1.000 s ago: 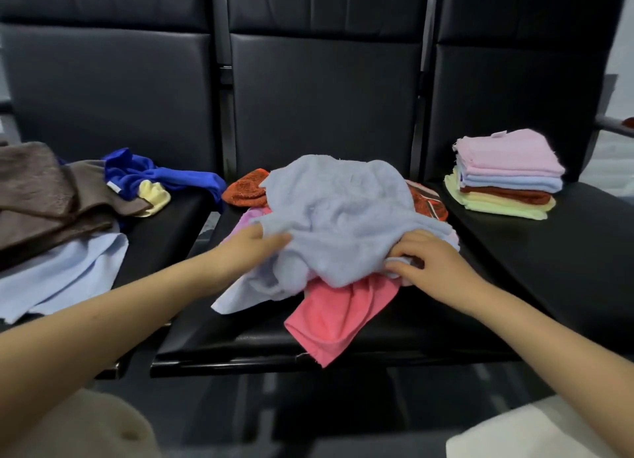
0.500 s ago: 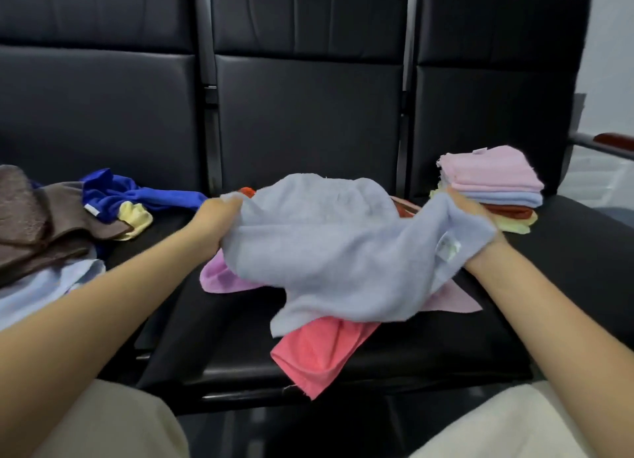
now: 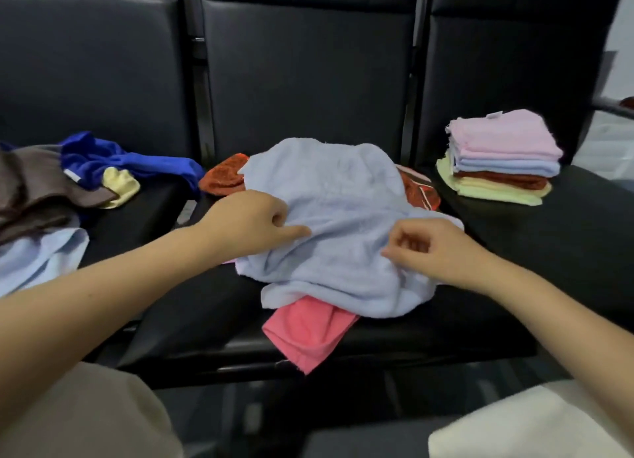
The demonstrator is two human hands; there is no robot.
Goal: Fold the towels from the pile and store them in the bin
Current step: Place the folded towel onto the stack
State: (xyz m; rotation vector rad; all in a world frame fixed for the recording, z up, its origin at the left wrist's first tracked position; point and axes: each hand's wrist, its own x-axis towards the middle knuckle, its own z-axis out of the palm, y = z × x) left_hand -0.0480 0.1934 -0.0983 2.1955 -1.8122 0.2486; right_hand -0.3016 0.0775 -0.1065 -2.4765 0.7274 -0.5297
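While a stack of folded pastel towels [image 3: 501, 159] waits at two o'clock, the crumpled pale blue terry towel [image 3: 329, 224] lies unfolded at centre; the left hand [image 3: 247, 224] and right hand [image 3: 435, 248] pinch it with curled fingers. Loose towels [image 3: 51, 197] remain at nine o'clock; no bin is visible.

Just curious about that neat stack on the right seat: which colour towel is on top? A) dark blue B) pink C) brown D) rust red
B: the folded stack on the right seat has a pink towel lying on top.
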